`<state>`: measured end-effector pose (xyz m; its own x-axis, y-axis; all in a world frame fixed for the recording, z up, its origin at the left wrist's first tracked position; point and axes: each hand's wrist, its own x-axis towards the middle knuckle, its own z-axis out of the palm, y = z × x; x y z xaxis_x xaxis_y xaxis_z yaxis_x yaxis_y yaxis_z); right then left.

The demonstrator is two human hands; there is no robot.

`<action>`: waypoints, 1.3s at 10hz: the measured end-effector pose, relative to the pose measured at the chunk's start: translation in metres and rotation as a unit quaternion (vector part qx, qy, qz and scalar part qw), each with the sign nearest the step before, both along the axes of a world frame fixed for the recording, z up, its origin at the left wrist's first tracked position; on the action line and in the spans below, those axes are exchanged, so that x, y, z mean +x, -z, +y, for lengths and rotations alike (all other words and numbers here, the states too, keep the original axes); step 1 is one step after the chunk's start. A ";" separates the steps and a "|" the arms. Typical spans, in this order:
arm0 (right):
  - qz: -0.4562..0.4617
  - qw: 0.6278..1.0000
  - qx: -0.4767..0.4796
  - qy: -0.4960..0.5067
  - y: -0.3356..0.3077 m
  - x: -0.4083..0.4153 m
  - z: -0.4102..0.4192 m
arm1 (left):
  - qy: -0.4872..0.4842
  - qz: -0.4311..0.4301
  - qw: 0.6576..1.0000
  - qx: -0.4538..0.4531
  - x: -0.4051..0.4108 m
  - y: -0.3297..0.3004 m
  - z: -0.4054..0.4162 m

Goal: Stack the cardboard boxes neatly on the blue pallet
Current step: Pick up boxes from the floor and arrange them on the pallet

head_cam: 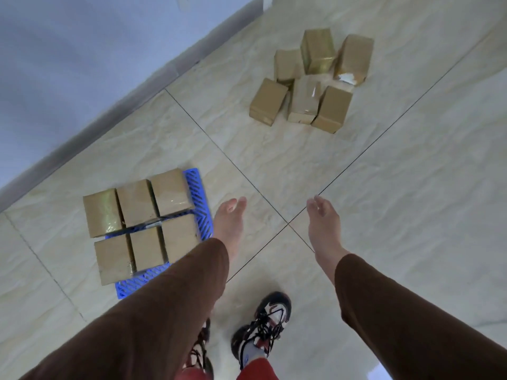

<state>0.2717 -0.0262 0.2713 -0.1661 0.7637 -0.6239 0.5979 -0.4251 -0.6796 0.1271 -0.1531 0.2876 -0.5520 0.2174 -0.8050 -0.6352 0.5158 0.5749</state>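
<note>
From the head view, both hands hang empty with fingers loosely straight, the left hand (229,223) just right of the blue pallet (199,196) at lower left, where six cardboard boxes (137,202) sit in two rows. The loose boxes (307,101) lie jumbled at upper right, well apart across bare tiled floor (411,187). The left-hand boxes overhang the pallet's edge, so I'd judge a second layer could tip; the wall (68,64) closes in the far side.
</note>
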 end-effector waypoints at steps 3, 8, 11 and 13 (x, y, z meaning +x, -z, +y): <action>0.035 0.999 0.001 -0.027 -0.025 -0.038 0.086 | 0.025 0.040 0.999 -0.015 -0.018 -0.014 0.086; -0.028 0.995 0.004 -0.098 0.002 -0.129 0.247 | 0.035 0.021 0.998 -0.055 -0.099 0.015 0.216; -0.042 0.977 -0.003 -0.208 0.042 -0.189 0.363 | -0.019 -0.011 0.996 -0.091 -0.128 0.056 0.288; -0.075 0.945 0.029 -0.317 0.087 -0.275 0.424 | -0.069 -0.005 0.992 -0.109 -0.174 0.104 0.311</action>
